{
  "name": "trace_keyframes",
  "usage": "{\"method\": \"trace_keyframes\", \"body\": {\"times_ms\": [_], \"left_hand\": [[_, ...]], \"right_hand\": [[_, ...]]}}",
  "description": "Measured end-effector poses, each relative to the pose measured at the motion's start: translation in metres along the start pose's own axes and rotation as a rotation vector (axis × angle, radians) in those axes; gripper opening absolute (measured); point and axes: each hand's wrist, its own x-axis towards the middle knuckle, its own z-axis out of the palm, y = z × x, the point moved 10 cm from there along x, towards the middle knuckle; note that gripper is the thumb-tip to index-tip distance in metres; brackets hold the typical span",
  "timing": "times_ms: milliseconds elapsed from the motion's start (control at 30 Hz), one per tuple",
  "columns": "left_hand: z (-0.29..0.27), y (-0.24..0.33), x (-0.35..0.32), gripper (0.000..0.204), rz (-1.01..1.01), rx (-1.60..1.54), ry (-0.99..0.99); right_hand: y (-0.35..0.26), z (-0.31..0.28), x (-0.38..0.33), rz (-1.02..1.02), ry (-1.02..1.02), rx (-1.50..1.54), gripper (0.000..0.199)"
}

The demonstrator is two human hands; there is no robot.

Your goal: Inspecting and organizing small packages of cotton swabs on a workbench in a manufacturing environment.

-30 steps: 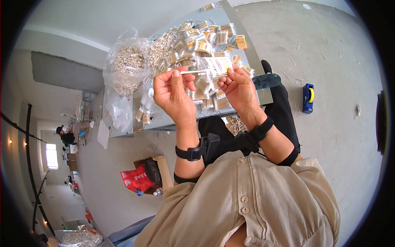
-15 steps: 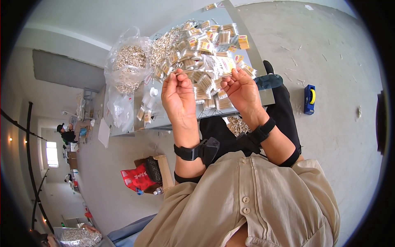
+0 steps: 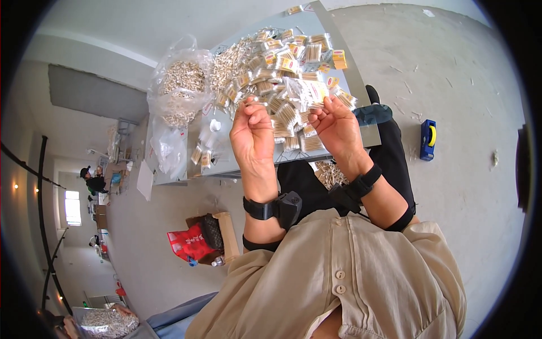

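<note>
While both hands pinch it, clear packet w/ tan sticks hangs crumpled.

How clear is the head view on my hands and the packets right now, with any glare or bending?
Head view: even daylight, no harsh glare; the left hand and right hand look sharp, the small packets on the grey table are readable as shapes only. Fisheye bends the table edge and floor; black corners frame the rim.

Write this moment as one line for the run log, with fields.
left hand: raised, pinching small sticks | right hand: holds clear packet | below: grey table, packet pile, plastic bag
</note>
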Motion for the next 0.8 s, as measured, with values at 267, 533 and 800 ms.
{"method": "trace_keyframes", "body": {"times_ms": [267, 533, 800], "left_hand": [[0.009, -0.004, 0.0, 0.008, -0.041, -0.004, -0.118], [0.012, -0.007, -0.002, 0.007, -0.062, -0.015, -0.128], [0.011, -0.005, -0.002, 0.007, -0.041, 0.004, -0.145]], "right_hand": [[0.001, -0.004, 0.002, 0.006, -0.011, 0.009, 0.019], [0.001, -0.004, 0.002, -0.002, -0.007, -0.007, 0.019], [0.001, -0.006, 0.002, 0.0, -0.008, -0.021, 0.019]]}}
